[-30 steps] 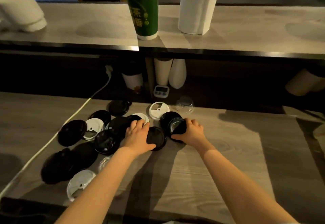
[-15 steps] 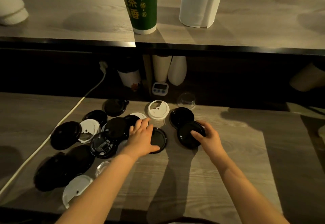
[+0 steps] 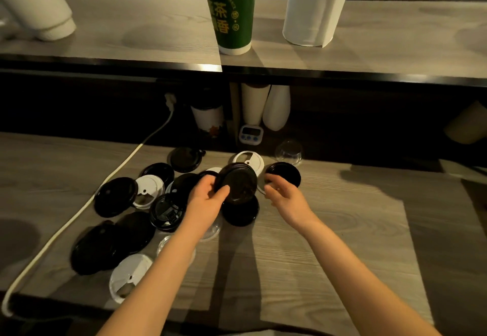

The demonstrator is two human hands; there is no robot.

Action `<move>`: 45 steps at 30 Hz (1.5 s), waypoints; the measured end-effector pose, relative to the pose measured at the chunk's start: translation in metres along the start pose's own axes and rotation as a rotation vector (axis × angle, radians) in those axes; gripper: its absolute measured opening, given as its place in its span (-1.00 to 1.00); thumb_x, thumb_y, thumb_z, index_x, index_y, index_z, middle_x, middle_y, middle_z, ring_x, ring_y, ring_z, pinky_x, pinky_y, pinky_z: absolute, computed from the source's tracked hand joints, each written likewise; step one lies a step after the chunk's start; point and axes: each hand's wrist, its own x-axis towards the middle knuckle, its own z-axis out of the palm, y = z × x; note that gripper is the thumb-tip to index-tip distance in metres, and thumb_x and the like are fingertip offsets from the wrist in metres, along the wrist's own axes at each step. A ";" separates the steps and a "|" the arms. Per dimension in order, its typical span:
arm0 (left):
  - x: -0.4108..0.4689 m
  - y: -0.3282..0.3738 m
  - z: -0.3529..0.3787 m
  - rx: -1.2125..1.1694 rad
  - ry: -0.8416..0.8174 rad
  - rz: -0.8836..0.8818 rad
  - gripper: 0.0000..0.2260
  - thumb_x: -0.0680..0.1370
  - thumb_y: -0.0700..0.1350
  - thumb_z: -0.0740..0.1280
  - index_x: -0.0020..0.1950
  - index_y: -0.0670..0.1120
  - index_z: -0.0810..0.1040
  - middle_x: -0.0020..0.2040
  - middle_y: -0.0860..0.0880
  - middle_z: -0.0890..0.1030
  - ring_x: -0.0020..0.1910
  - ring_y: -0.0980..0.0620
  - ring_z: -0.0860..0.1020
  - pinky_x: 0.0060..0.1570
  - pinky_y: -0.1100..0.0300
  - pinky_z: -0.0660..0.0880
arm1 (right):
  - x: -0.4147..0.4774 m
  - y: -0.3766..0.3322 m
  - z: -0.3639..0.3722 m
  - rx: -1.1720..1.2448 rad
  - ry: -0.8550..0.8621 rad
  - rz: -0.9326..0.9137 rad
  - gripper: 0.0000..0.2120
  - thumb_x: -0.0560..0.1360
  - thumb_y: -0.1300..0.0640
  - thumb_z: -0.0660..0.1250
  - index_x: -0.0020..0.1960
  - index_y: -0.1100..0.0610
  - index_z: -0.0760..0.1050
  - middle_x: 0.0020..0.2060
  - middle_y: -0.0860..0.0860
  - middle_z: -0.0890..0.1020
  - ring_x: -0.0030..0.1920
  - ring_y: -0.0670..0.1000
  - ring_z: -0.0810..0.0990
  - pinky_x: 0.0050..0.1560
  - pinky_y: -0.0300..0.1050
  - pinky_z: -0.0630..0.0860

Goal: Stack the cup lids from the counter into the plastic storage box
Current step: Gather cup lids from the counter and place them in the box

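Grip of the left hand [image 3: 207,200] is closed on the left rim of a black lid [image 3: 238,185], thumb across its face, holding it lifted and tilted above a second black lid [image 3: 241,214] that lies flat on the tabletop [image 3: 329,230]. The right hand [image 3: 288,200] waits just beside the raised lid's right rim, fingers loosely curved and holding nothing. The scattered lids [image 3: 116,196] lie mostly to the left, nearer the left hand. A third black lid [image 3: 286,175] sits just behind the right hand. No storage box is in view. Both forearms reach forward, palms turned inward.
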 end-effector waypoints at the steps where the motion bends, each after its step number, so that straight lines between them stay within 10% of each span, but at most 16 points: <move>1: 0.002 -0.001 -0.007 -0.013 0.041 -0.011 -0.92 0.54 -0.20 0.31 -0.12 -0.07 0.45 -0.11 -0.07 0.57 -0.05 0.00 0.54 -0.08 0.26 0.46 | 0.002 0.005 0.006 -0.183 0.048 -0.035 -0.63 0.58 0.15 0.23 0.38 0.10 0.37 0.19 0.03 0.53 0.21 -0.02 0.50 0.10 -0.26 0.43; 8: 0.015 -0.007 -0.034 -0.032 0.246 -0.059 -0.83 0.53 -0.10 0.33 0.07 -0.09 0.44 0.06 -0.14 0.55 0.06 -0.16 0.55 0.15 -0.13 0.48 | 0.015 0.028 0.058 -0.971 -0.308 -0.232 -0.11 0.46 -0.18 0.31 0.54 -0.03 -0.20 0.54 0.04 -0.16 0.52 0.13 -0.20 0.51 0.08 -0.10; 17: 0.012 -0.013 -0.036 -0.067 0.246 -0.041 -0.93 0.54 -0.17 0.32 -0.01 -0.12 0.47 -0.14 -0.05 0.59 -0.15 0.02 0.56 -0.12 0.22 0.48 | 0.027 0.038 0.059 -0.830 -0.159 -0.226 -0.19 0.33 -0.07 0.44 0.46 0.02 0.12 0.37 0.05 0.23 0.30 0.15 0.25 0.31 0.02 0.35; 31: -0.024 0.016 -0.001 -0.141 0.123 0.046 -0.92 0.55 -0.21 0.30 -0.07 -0.03 0.46 -0.18 0.09 0.53 -0.18 0.22 0.52 -0.28 0.49 0.40 | -0.032 0.019 -0.015 -0.215 0.151 -0.255 -0.13 0.18 0.06 0.60 0.38 -0.04 0.24 0.22 -0.16 0.35 0.27 -0.17 0.32 0.28 -0.31 0.29; 39: -0.042 0.052 0.066 -0.214 -0.021 0.097 -0.86 0.54 -0.21 0.31 -0.11 0.04 0.48 -0.17 0.03 0.60 -0.14 0.07 0.55 -0.14 0.21 0.45 | -0.086 0.012 -0.094 -0.168 0.415 -0.296 -0.14 0.21 0.08 0.60 0.36 -0.08 0.20 0.20 -0.35 0.31 0.22 -0.45 0.27 0.18 -0.60 0.19; 45: -0.068 0.089 0.152 -0.187 -0.167 0.115 -0.92 0.51 -0.09 0.34 -0.02 0.02 0.51 -0.03 -0.06 0.63 0.01 -0.04 0.59 0.08 -0.04 0.50 | -0.138 0.036 -0.177 -0.154 0.545 -0.191 -0.15 0.26 0.11 0.58 0.42 -0.03 0.21 0.24 -0.21 0.35 0.25 -0.27 0.30 0.15 -0.57 0.22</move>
